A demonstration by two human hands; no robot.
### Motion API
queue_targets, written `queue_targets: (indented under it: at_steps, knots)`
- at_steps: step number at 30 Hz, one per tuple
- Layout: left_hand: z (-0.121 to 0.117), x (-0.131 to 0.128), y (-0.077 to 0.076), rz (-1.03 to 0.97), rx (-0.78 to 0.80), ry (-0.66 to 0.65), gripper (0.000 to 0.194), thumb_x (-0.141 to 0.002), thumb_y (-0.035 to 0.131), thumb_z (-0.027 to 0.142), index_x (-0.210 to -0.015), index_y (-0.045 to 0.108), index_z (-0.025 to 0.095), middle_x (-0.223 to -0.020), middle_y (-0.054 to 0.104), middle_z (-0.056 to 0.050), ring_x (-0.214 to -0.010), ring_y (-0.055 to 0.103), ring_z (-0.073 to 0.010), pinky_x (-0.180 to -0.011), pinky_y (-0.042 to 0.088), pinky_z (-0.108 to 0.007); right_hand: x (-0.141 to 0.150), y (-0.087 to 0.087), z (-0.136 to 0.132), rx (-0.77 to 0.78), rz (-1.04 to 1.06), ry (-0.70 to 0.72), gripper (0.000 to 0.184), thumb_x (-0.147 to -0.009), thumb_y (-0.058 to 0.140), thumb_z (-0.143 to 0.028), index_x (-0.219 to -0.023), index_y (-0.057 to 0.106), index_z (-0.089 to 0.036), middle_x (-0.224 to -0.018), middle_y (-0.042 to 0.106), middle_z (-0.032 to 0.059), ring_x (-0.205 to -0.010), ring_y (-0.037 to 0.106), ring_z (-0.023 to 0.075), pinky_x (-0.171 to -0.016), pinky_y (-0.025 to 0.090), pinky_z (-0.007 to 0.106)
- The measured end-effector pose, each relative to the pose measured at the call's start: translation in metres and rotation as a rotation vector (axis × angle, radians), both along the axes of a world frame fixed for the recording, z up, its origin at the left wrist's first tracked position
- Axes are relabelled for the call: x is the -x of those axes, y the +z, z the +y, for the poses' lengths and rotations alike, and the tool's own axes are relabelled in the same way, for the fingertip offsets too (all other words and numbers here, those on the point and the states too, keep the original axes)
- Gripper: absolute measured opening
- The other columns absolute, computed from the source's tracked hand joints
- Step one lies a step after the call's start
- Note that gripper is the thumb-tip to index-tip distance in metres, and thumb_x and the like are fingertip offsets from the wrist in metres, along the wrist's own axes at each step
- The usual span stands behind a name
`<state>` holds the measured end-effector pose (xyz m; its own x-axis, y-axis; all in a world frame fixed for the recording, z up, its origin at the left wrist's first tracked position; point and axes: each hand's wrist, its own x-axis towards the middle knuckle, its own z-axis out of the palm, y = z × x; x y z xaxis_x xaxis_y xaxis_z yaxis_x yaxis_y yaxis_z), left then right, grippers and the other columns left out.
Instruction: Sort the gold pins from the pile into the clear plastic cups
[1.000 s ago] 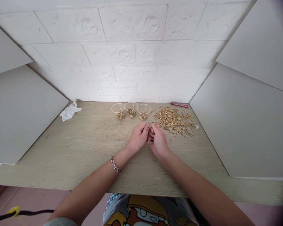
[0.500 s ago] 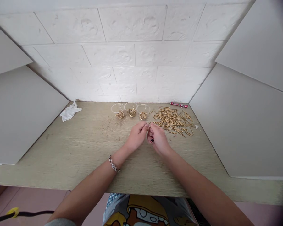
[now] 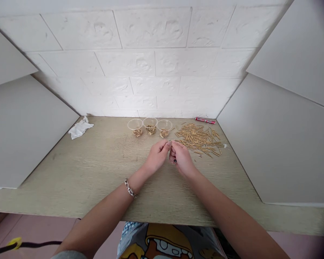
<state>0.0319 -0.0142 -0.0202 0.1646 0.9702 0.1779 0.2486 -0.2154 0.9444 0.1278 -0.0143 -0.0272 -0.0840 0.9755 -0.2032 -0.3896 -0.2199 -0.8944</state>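
My left hand [image 3: 158, 155] and my right hand [image 3: 181, 157] meet at the fingertips over the table, both closed in a pinch. Whatever sits between the fingertips is too small and too hidden to make out. Just beyond and to the right of my right hand lies a loose heap of thin gold-coloured metal pins [image 3: 196, 136]. Behind my hands stand three clear plastic cups: a left cup [image 3: 135, 125], a middle cup [image 3: 150, 122] and a right cup [image 3: 164, 125]. Each has small gold-coloured metal pieces at its bottom.
A crumpled white tissue [image 3: 81, 127] lies at the back left of the wooden table [image 3: 97, 180]. By the back wall on the right is a red tube-shaped packet [image 3: 205, 120]. Tiny specks are scattered left of my hands. Grey panels [image 3: 280, 136] bound both sides.
Hardly anything differs. My two hands stay pinched together in the same place, with only a very slight shift of the fingers.
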Motion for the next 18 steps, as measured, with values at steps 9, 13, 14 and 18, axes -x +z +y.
queue_targets:
  at_steps: [9, 13, 14, 18]
  knots:
    - [-0.001, -0.004, 0.000, -0.018, 0.026, 0.046, 0.032, -0.085, 0.037, 0.034, -0.058, 0.039, 0.016, -0.052, 0.045, 0.003, -0.052, 0.044, -0.0090, -0.054, 0.035, -0.021, 0.004, -0.007, 0.003, -0.064, -0.054, -0.031, 0.036, -0.072, 0.051, -0.044, -0.054, 0.031, -0.020, -0.043, 0.029, -0.0078, -0.033, 0.029, 0.0059, -0.033, 0.022, 0.022]
    - [0.000, -0.006, -0.006, -0.142, 0.109, 0.030, 0.032, -0.084, 0.039, 0.036, -0.059, 0.038, 0.016, -0.051, 0.042, 0.004, -0.046, 0.043, -0.0074, -0.049, 0.036, -0.021, 0.003, -0.013, 0.004, -0.101, -0.104, -0.036, 0.035, -0.074, 0.048, -0.046, -0.055, 0.034, -0.020, -0.043, 0.032, -0.0071, -0.035, 0.032, 0.0071, -0.035, 0.024, 0.022]
    - [0.001, -0.006, -0.007, -0.161, 0.123, 0.030, 0.032, -0.084, 0.040, 0.037, -0.060, 0.038, 0.016, -0.051, 0.042, 0.004, -0.045, 0.043, -0.0074, -0.048, 0.036, -0.021, 0.004, -0.015, 0.005, -0.106, -0.109, -0.036, 0.035, -0.075, 0.047, -0.047, -0.055, 0.034, -0.020, -0.043, 0.032, -0.0070, -0.035, 0.032, 0.0072, -0.035, 0.024, 0.022]
    - [0.002, -0.007, -0.008, -0.220, 0.150, 0.020, 0.032, -0.083, 0.042, 0.039, -0.061, 0.039, 0.016, -0.053, 0.042, 0.004, -0.046, 0.044, -0.0077, -0.047, 0.037, -0.021, 0.005, -0.018, 0.005, -0.117, -0.086, -0.049, 0.036, -0.076, 0.046, -0.047, -0.056, 0.035, -0.020, -0.045, 0.034, -0.0066, -0.038, 0.033, 0.0072, -0.037, 0.027, 0.022]
